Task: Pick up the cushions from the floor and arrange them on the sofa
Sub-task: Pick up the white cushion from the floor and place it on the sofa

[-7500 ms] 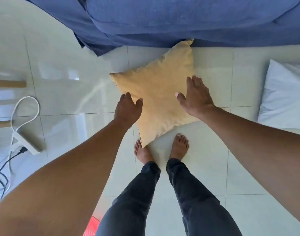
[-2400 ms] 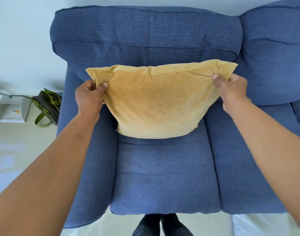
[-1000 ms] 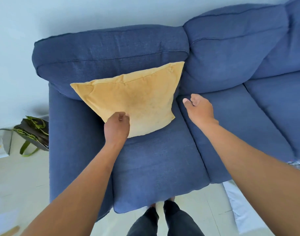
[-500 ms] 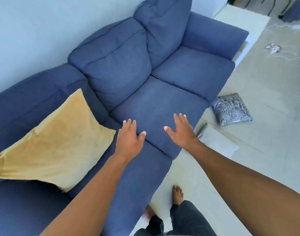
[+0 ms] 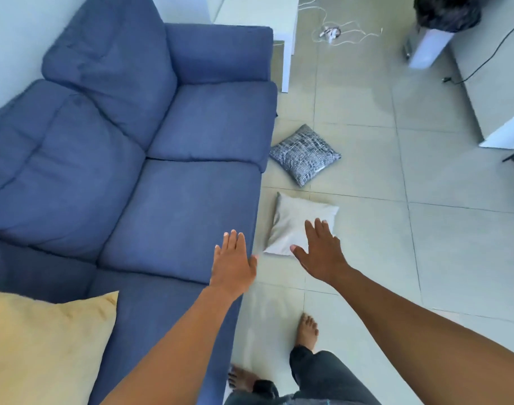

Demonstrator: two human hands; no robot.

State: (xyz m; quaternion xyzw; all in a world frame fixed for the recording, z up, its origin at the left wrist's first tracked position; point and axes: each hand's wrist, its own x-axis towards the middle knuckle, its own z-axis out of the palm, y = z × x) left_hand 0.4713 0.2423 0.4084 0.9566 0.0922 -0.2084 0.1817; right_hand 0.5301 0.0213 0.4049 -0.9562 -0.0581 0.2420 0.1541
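Note:
The yellow cushion (image 5: 42,346) rests on the blue sofa (image 5: 150,176) at the lower left. On the tiled floor beside the sofa's front edge lies a white cushion (image 5: 293,223). Farther off on the floor lies a black-and-white patterned cushion (image 5: 305,154). My left hand (image 5: 233,263) hovers open over the sofa's front edge, holding nothing. Spread open above the white cushion's near corner is my right hand (image 5: 320,254), which hides part of it.
A white side table (image 5: 287,45) stands past the sofa's far arm. Loose cables (image 5: 334,32) lie on the floor beyond it. White furniture (image 5: 495,83) runs along the right side, with a dark cable trailing from it. My bare feet (image 5: 306,331) stand on the tiles close to the sofa.
Both hands let go of the yellow cushion, left on the sofa. My view swung right along the sofa, and my open hands moved toward the white cushion on the floor.

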